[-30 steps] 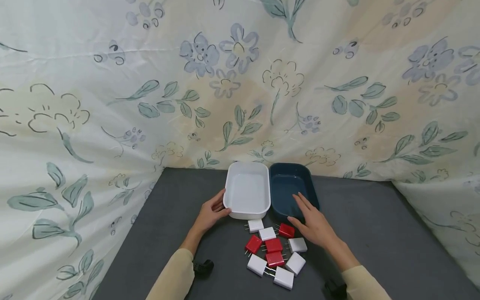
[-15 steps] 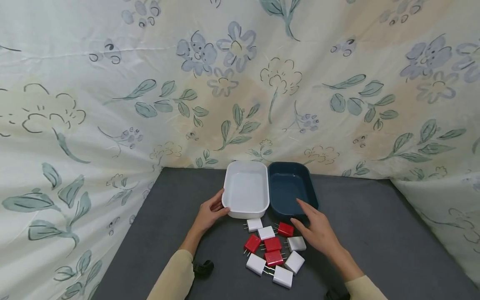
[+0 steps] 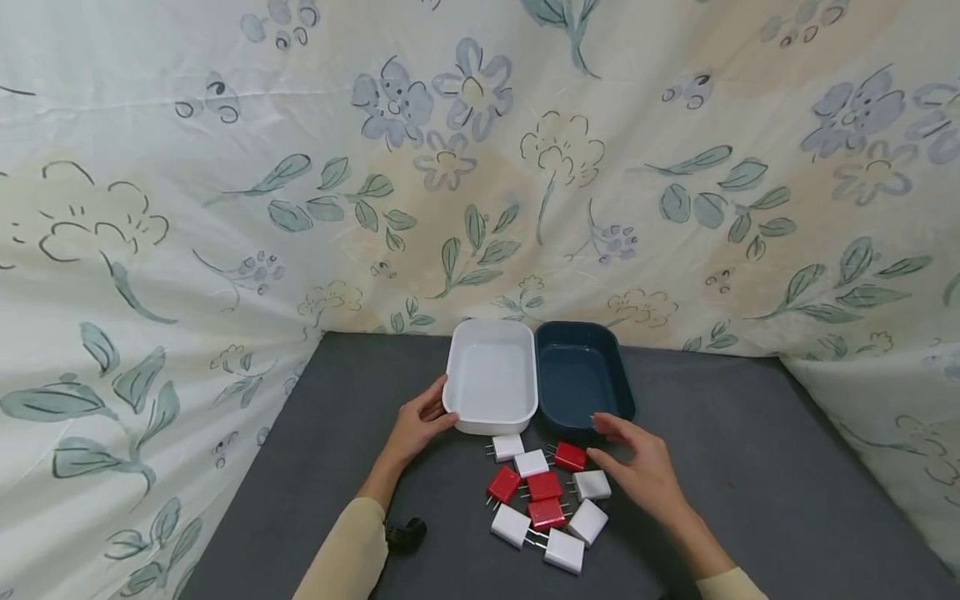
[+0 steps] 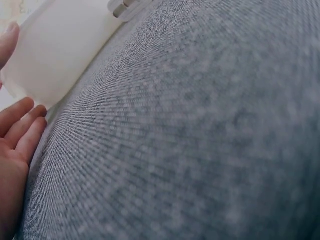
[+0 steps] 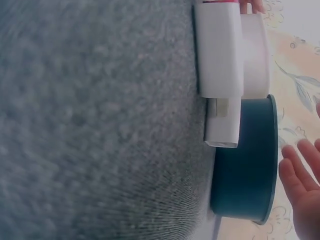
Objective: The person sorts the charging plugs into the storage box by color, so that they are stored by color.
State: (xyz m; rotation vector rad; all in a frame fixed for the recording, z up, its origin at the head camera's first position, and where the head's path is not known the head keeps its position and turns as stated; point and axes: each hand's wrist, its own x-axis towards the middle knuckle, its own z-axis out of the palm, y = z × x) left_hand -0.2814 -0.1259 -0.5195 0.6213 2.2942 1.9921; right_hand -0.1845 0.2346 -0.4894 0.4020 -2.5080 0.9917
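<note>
A white rectangular dish [image 3: 492, 379] stands against a dark blue dish [image 3: 579, 375] of similar size. My left hand [image 3: 415, 427] rests at the white dish's near left corner, its fingers extended along the side, as the left wrist view shows with the fingertips [image 4: 30, 107] right at the wall. In front of the dishes lies a loose group of plug-in chargers: red ones such as this red charger [image 3: 570, 456], and white ones such as this white charger [image 3: 592, 485]. Just right of these two hovers my right hand [image 3: 643, 468], fingers loosely bent, holding nothing.
The dark grey tabletop [image 3: 720, 458] extends to both sides. A flowered cloth [image 3: 480, 167] hangs behind it and along the sides. By the left sleeve [image 3: 345, 546] a black wrist device [image 3: 406, 535] shows. More white chargers [image 3: 564, 551] lie nearest the front.
My right hand has drawn back from over the dark blue dish toward the chargers, its fingers bending a little more. The left hand stays at the white dish.
</note>
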